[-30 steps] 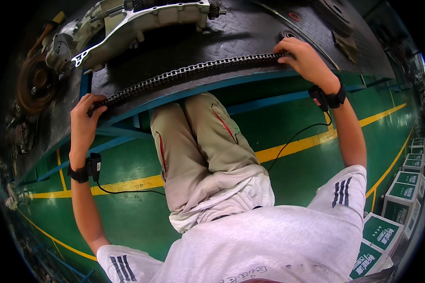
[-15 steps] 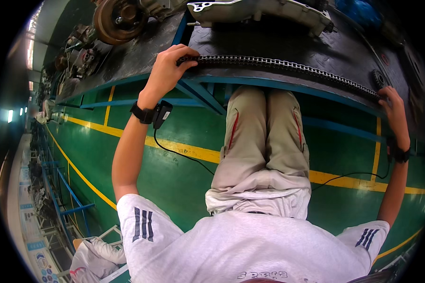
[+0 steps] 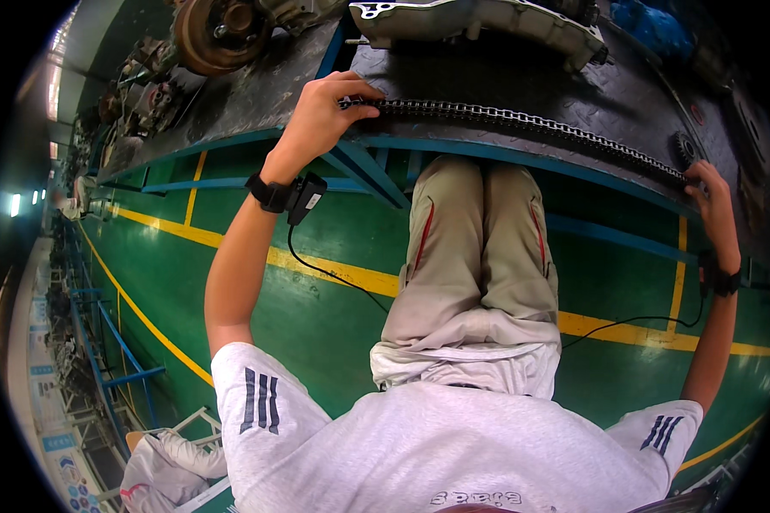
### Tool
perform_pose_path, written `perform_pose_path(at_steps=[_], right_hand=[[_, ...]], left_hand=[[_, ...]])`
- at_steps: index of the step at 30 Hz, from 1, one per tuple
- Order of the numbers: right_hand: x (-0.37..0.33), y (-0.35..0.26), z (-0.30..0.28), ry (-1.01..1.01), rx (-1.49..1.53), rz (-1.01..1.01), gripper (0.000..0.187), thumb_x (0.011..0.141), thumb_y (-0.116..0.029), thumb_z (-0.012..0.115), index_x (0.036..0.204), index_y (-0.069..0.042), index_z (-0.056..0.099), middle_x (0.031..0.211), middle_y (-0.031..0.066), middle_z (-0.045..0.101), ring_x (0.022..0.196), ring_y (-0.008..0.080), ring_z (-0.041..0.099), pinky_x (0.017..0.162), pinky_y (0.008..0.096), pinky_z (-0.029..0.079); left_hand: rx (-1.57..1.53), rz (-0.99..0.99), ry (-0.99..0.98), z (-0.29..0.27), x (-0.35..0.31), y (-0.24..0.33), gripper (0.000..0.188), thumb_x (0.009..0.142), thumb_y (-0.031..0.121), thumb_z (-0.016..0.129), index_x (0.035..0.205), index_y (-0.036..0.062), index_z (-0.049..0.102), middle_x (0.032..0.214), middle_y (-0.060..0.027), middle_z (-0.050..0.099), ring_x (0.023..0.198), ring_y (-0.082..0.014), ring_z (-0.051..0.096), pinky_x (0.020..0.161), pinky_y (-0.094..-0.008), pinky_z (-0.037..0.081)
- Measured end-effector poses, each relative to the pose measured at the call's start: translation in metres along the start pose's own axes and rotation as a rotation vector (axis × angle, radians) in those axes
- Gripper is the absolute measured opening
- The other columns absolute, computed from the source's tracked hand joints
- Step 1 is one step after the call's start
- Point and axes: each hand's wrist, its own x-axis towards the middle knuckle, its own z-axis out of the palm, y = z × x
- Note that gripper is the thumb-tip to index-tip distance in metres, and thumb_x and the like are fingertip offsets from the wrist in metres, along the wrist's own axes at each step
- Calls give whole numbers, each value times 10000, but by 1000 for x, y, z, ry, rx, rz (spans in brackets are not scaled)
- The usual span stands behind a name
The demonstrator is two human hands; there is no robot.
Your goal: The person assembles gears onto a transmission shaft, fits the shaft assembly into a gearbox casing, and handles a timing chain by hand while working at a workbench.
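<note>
A long dark roller chain (image 3: 522,117) lies stretched along the front of a black textured workbench (image 3: 488,75). Its left end sits pinched between the thumb and fingers of my left hand (image 3: 332,104). At the far end of the chain, my right hand (image 3: 712,198) grips the other end, with the fingertips partly hiding it. Close behind my right hand rests a small dark toothed gear (image 3: 684,147).
A metal casing (image 3: 479,32) stands at the back of the bench. A rusty brake disc (image 3: 218,36) and other machine parts (image 3: 156,101) are to the left, and a blue object (image 3: 650,27) at the far right. Another person (image 3: 167,470) is at lower left.
My left hand has shifted slightly to the right with its end of the chain. My right hand stays nearly in place on the other end.
</note>
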Motion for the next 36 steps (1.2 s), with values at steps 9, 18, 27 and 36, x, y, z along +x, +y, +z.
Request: perform_pose_path(at_steps=[9, 18, 27, 36], right_hand=[[3, -2, -1, 2, -1, -7, 252, 821, 103, 678, 1053, 70, 587, 1005, 170, 609, 967, 333, 606, 910, 364, 471], [0, 3, 6, 27, 25, 7, 240, 838, 83, 657, 1065, 59, 584, 994, 138, 591, 946, 291, 603, 863, 335, 455], [25, -145, 8, 101, -137, -154, 400, 836, -3, 808, 1206, 40, 662, 1214, 182, 686, 1184, 366, 662, 1032, 420, 517], [143, -265, 124, 116, 76, -490, 348, 884, -122, 791, 1200, -11, 699, 1146, 125, 690, 1094, 355, 657, 939, 445, 555]], left_hand=[[-32, 32, 55, 3, -3, -5, 237, 841, 35, 818, 1071, -13, 784, 1009, -113, 730, 948, -293, 708, 909, -362, 544], [152, 142, 107, 8, -12, -11, 231, 871, 98, 815, 1084, 11, 799, 1059, -108, 749, 975, -322, 683, 894, -410, 557], [158, 116, 52, 6, -5, 8, 356, 873, 153, 836, 1205, 40, 771, 1193, -135, 734, 1094, -353, 686, 987, -430, 547], [-12, 152, 0, 33, 23, 25, 278, 884, 161, 819, 1135, 45, 790, 1100, -136, 751, 1039, -368, 706, 910, -433, 562]])
